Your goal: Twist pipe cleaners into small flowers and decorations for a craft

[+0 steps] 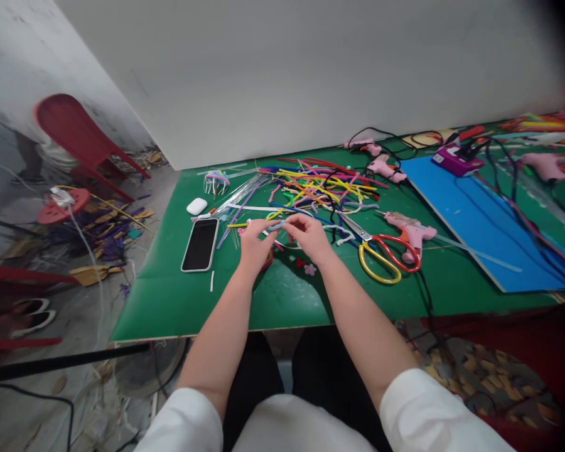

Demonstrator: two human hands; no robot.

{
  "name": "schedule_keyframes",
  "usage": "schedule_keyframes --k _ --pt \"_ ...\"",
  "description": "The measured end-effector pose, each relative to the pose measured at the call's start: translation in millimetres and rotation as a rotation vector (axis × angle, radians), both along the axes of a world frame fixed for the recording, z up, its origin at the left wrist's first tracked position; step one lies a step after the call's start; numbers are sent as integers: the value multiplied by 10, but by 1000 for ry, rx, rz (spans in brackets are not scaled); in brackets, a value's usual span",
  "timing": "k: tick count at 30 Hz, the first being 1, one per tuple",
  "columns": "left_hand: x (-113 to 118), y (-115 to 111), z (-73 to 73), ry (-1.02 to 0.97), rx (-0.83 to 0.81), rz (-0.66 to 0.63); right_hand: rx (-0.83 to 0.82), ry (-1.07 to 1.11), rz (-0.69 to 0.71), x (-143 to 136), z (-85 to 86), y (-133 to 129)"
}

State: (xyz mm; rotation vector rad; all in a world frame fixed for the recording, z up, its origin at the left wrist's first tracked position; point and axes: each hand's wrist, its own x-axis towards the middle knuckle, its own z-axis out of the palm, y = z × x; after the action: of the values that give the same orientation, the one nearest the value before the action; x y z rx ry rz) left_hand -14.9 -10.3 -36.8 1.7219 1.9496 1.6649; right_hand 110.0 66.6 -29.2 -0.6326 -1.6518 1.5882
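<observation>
Over the green table point(169, 301), a small light-blue piece point(277, 226) is pinched between my two hands. Its left end is in the fingertips of my left hand point(255, 240); my right hand point(311, 235) grips the other end with thumb and index finger. Behind my hands lies a pile of coloured pipe cleaners point(320, 185). Small pink flower pieces point(309, 269) rest below my right hand. Scissors point(365, 235) with red and yellow handles lie to the right, beside a pink glue gun point(412, 233).
A phone point(200, 245) and a white case point(196, 206) lie at the left. A blue board point(480, 220), a purple power block point(457, 160), cables and more glue guns are at the right. A white panel point(287, 75) stands behind.
</observation>
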Motion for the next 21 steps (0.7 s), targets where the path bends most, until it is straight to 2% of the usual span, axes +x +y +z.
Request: schedule_keyframes --k 9,12,17,21 --pt "20 -7 63 -139 -13 -91 114 -35 -166 -18 -25 15" --pt "3 -5 46 -114 -12 -55 158 -49 -159 -20 -41 26" --pt "2 -10 44 18 17 22 138 -46 -138 14 -24 40" --pt "15 -14 51 92 64 35 48 -28 -85 25 -16 40"
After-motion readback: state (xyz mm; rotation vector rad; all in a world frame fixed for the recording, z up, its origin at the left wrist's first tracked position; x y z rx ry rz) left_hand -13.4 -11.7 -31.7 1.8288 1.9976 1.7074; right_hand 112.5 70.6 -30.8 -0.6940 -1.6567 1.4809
